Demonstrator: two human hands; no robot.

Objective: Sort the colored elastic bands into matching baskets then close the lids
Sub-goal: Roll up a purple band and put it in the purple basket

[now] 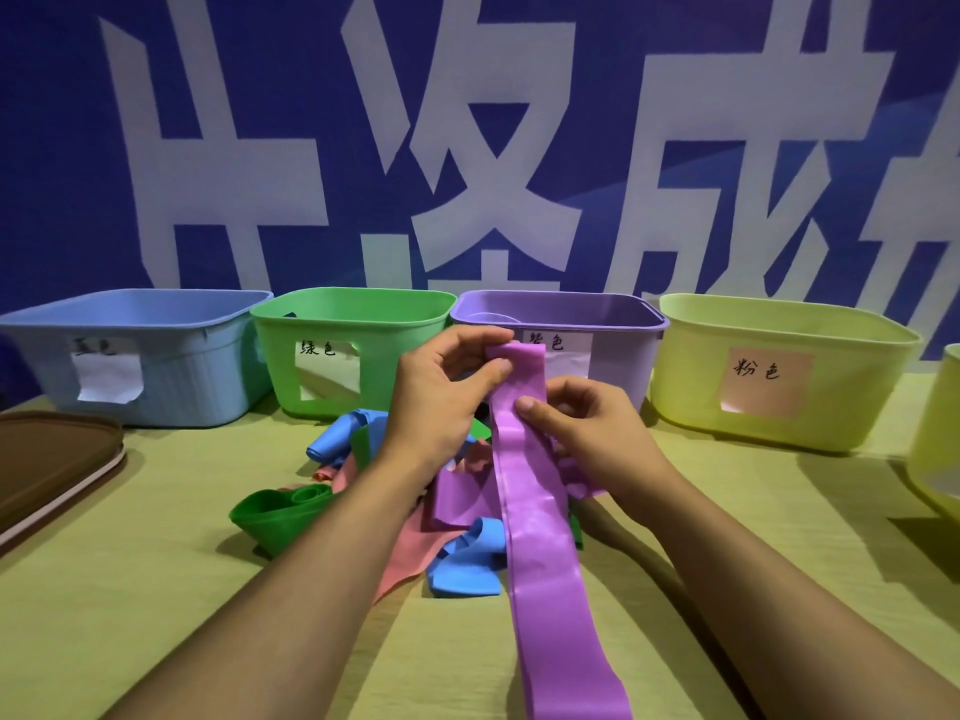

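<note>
- The left hand [447, 379] pinches the far end of a long purple band [540, 537] between thumb and curled fingers, holding it up in front of the purple basket [613, 314].
- The right hand [582, 415] grips the same band just below, thumb pressed on its front face and fingers curled behind it.
- The band runs from the hands toward the near edge, over the pile and down across the yellow-green tablecloth [156, 615].
- Beneath the forearms lies a heap of bands: a green band [275, 511] at the left, blue bands [467, 569], a salmon-pink band [410, 553] and more purple ones.
- Four open baskets stand in a far row, left to right: blue basket [171, 330], green basket [395, 324], the purple one, and a yellow basket [841, 356] with a pink label.
- A brown lid [47, 459] lies flat at the left edge, near the blue basket.
</note>
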